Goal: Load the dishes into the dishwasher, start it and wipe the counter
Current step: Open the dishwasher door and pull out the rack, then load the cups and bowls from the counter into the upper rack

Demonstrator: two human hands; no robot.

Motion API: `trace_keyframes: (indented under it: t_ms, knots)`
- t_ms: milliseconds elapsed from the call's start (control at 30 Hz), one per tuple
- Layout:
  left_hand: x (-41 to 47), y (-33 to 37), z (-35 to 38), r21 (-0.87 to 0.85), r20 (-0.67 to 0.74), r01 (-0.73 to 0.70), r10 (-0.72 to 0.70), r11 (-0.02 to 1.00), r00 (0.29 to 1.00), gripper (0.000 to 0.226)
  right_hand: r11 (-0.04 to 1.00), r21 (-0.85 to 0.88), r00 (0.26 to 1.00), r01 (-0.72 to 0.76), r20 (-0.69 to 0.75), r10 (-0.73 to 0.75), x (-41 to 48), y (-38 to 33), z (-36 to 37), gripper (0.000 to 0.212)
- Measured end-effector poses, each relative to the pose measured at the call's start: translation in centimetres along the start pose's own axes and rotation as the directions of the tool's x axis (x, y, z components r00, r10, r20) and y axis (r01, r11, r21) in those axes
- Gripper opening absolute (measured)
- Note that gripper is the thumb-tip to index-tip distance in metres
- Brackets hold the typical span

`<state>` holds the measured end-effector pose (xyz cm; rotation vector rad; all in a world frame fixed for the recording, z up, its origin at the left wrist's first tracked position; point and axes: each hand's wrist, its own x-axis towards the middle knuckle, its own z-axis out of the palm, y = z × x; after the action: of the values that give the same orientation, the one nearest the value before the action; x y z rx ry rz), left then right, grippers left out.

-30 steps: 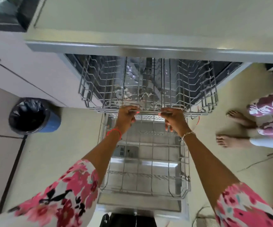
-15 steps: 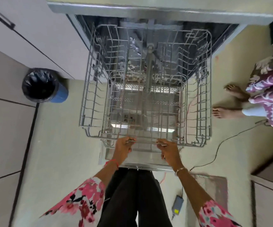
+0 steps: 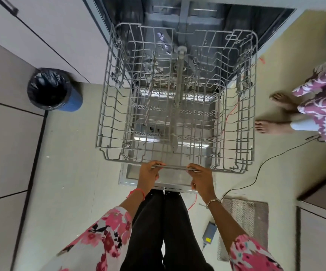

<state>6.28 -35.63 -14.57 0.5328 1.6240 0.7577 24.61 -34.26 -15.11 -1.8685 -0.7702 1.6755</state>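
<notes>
Head view, left hand (image 3: 148,176), right hand (image 3: 202,179) gripping upper rack (image 3: 107,122) bar

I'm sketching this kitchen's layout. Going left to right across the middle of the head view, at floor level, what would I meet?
Cabinet fronts → black-lined bin → pulled-out wire rack → another person's bare feet.
</notes>
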Motion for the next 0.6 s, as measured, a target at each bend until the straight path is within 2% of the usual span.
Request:
trace_keyframes:
  t_ms: [133, 300, 400, 500, 600]
  knots:
    - [-0.1, -0.3, -0.5, -0.013, -0.005, -0.015, 0.015, 1.0, 1.0, 0.032, 1.0, 0.005, 1.0, -0.025, -0.01, 0.025, -0.5, 0.0, 0.6, 0.014]
    - [-0.1, -0.7, -0.2, 0.039, -0.038, 0.021, -0.019, 0.999, 0.999, 0.017, 0.997, -0.077, 1.0, -0.015, 0.017, 0.016, -0.5, -0.5, 0.2, 0.015]
    - [-0.5, -0.1, -1.0, 0.189, 0.043, 0.015, -0.023, 0.982, 0.999, 0.015, 0.965, -0.263, 0.998, 0.0, 0.062, 0.017, -0.6, -1.3, -0.5, 0.018]
    - [-1.4, 1.5, -2.7, 0.396, 0.176, -0.061, -0.01, 0.916, 0.984, 0.024, 0.869, -0.49, 0.99, 0.076, 0.139, -0.008, -0.6, -3.0, -0.7, 0.023]
    - [-1.8, 3.4, -5.3, 0.449, 0.166, -0.128, 0.058, 0.884, 0.984, 0.018, 0.767, -0.628, 0.989, 0.128, 0.136, -0.053, -0.5, -5.7, 0.5, 0.016]
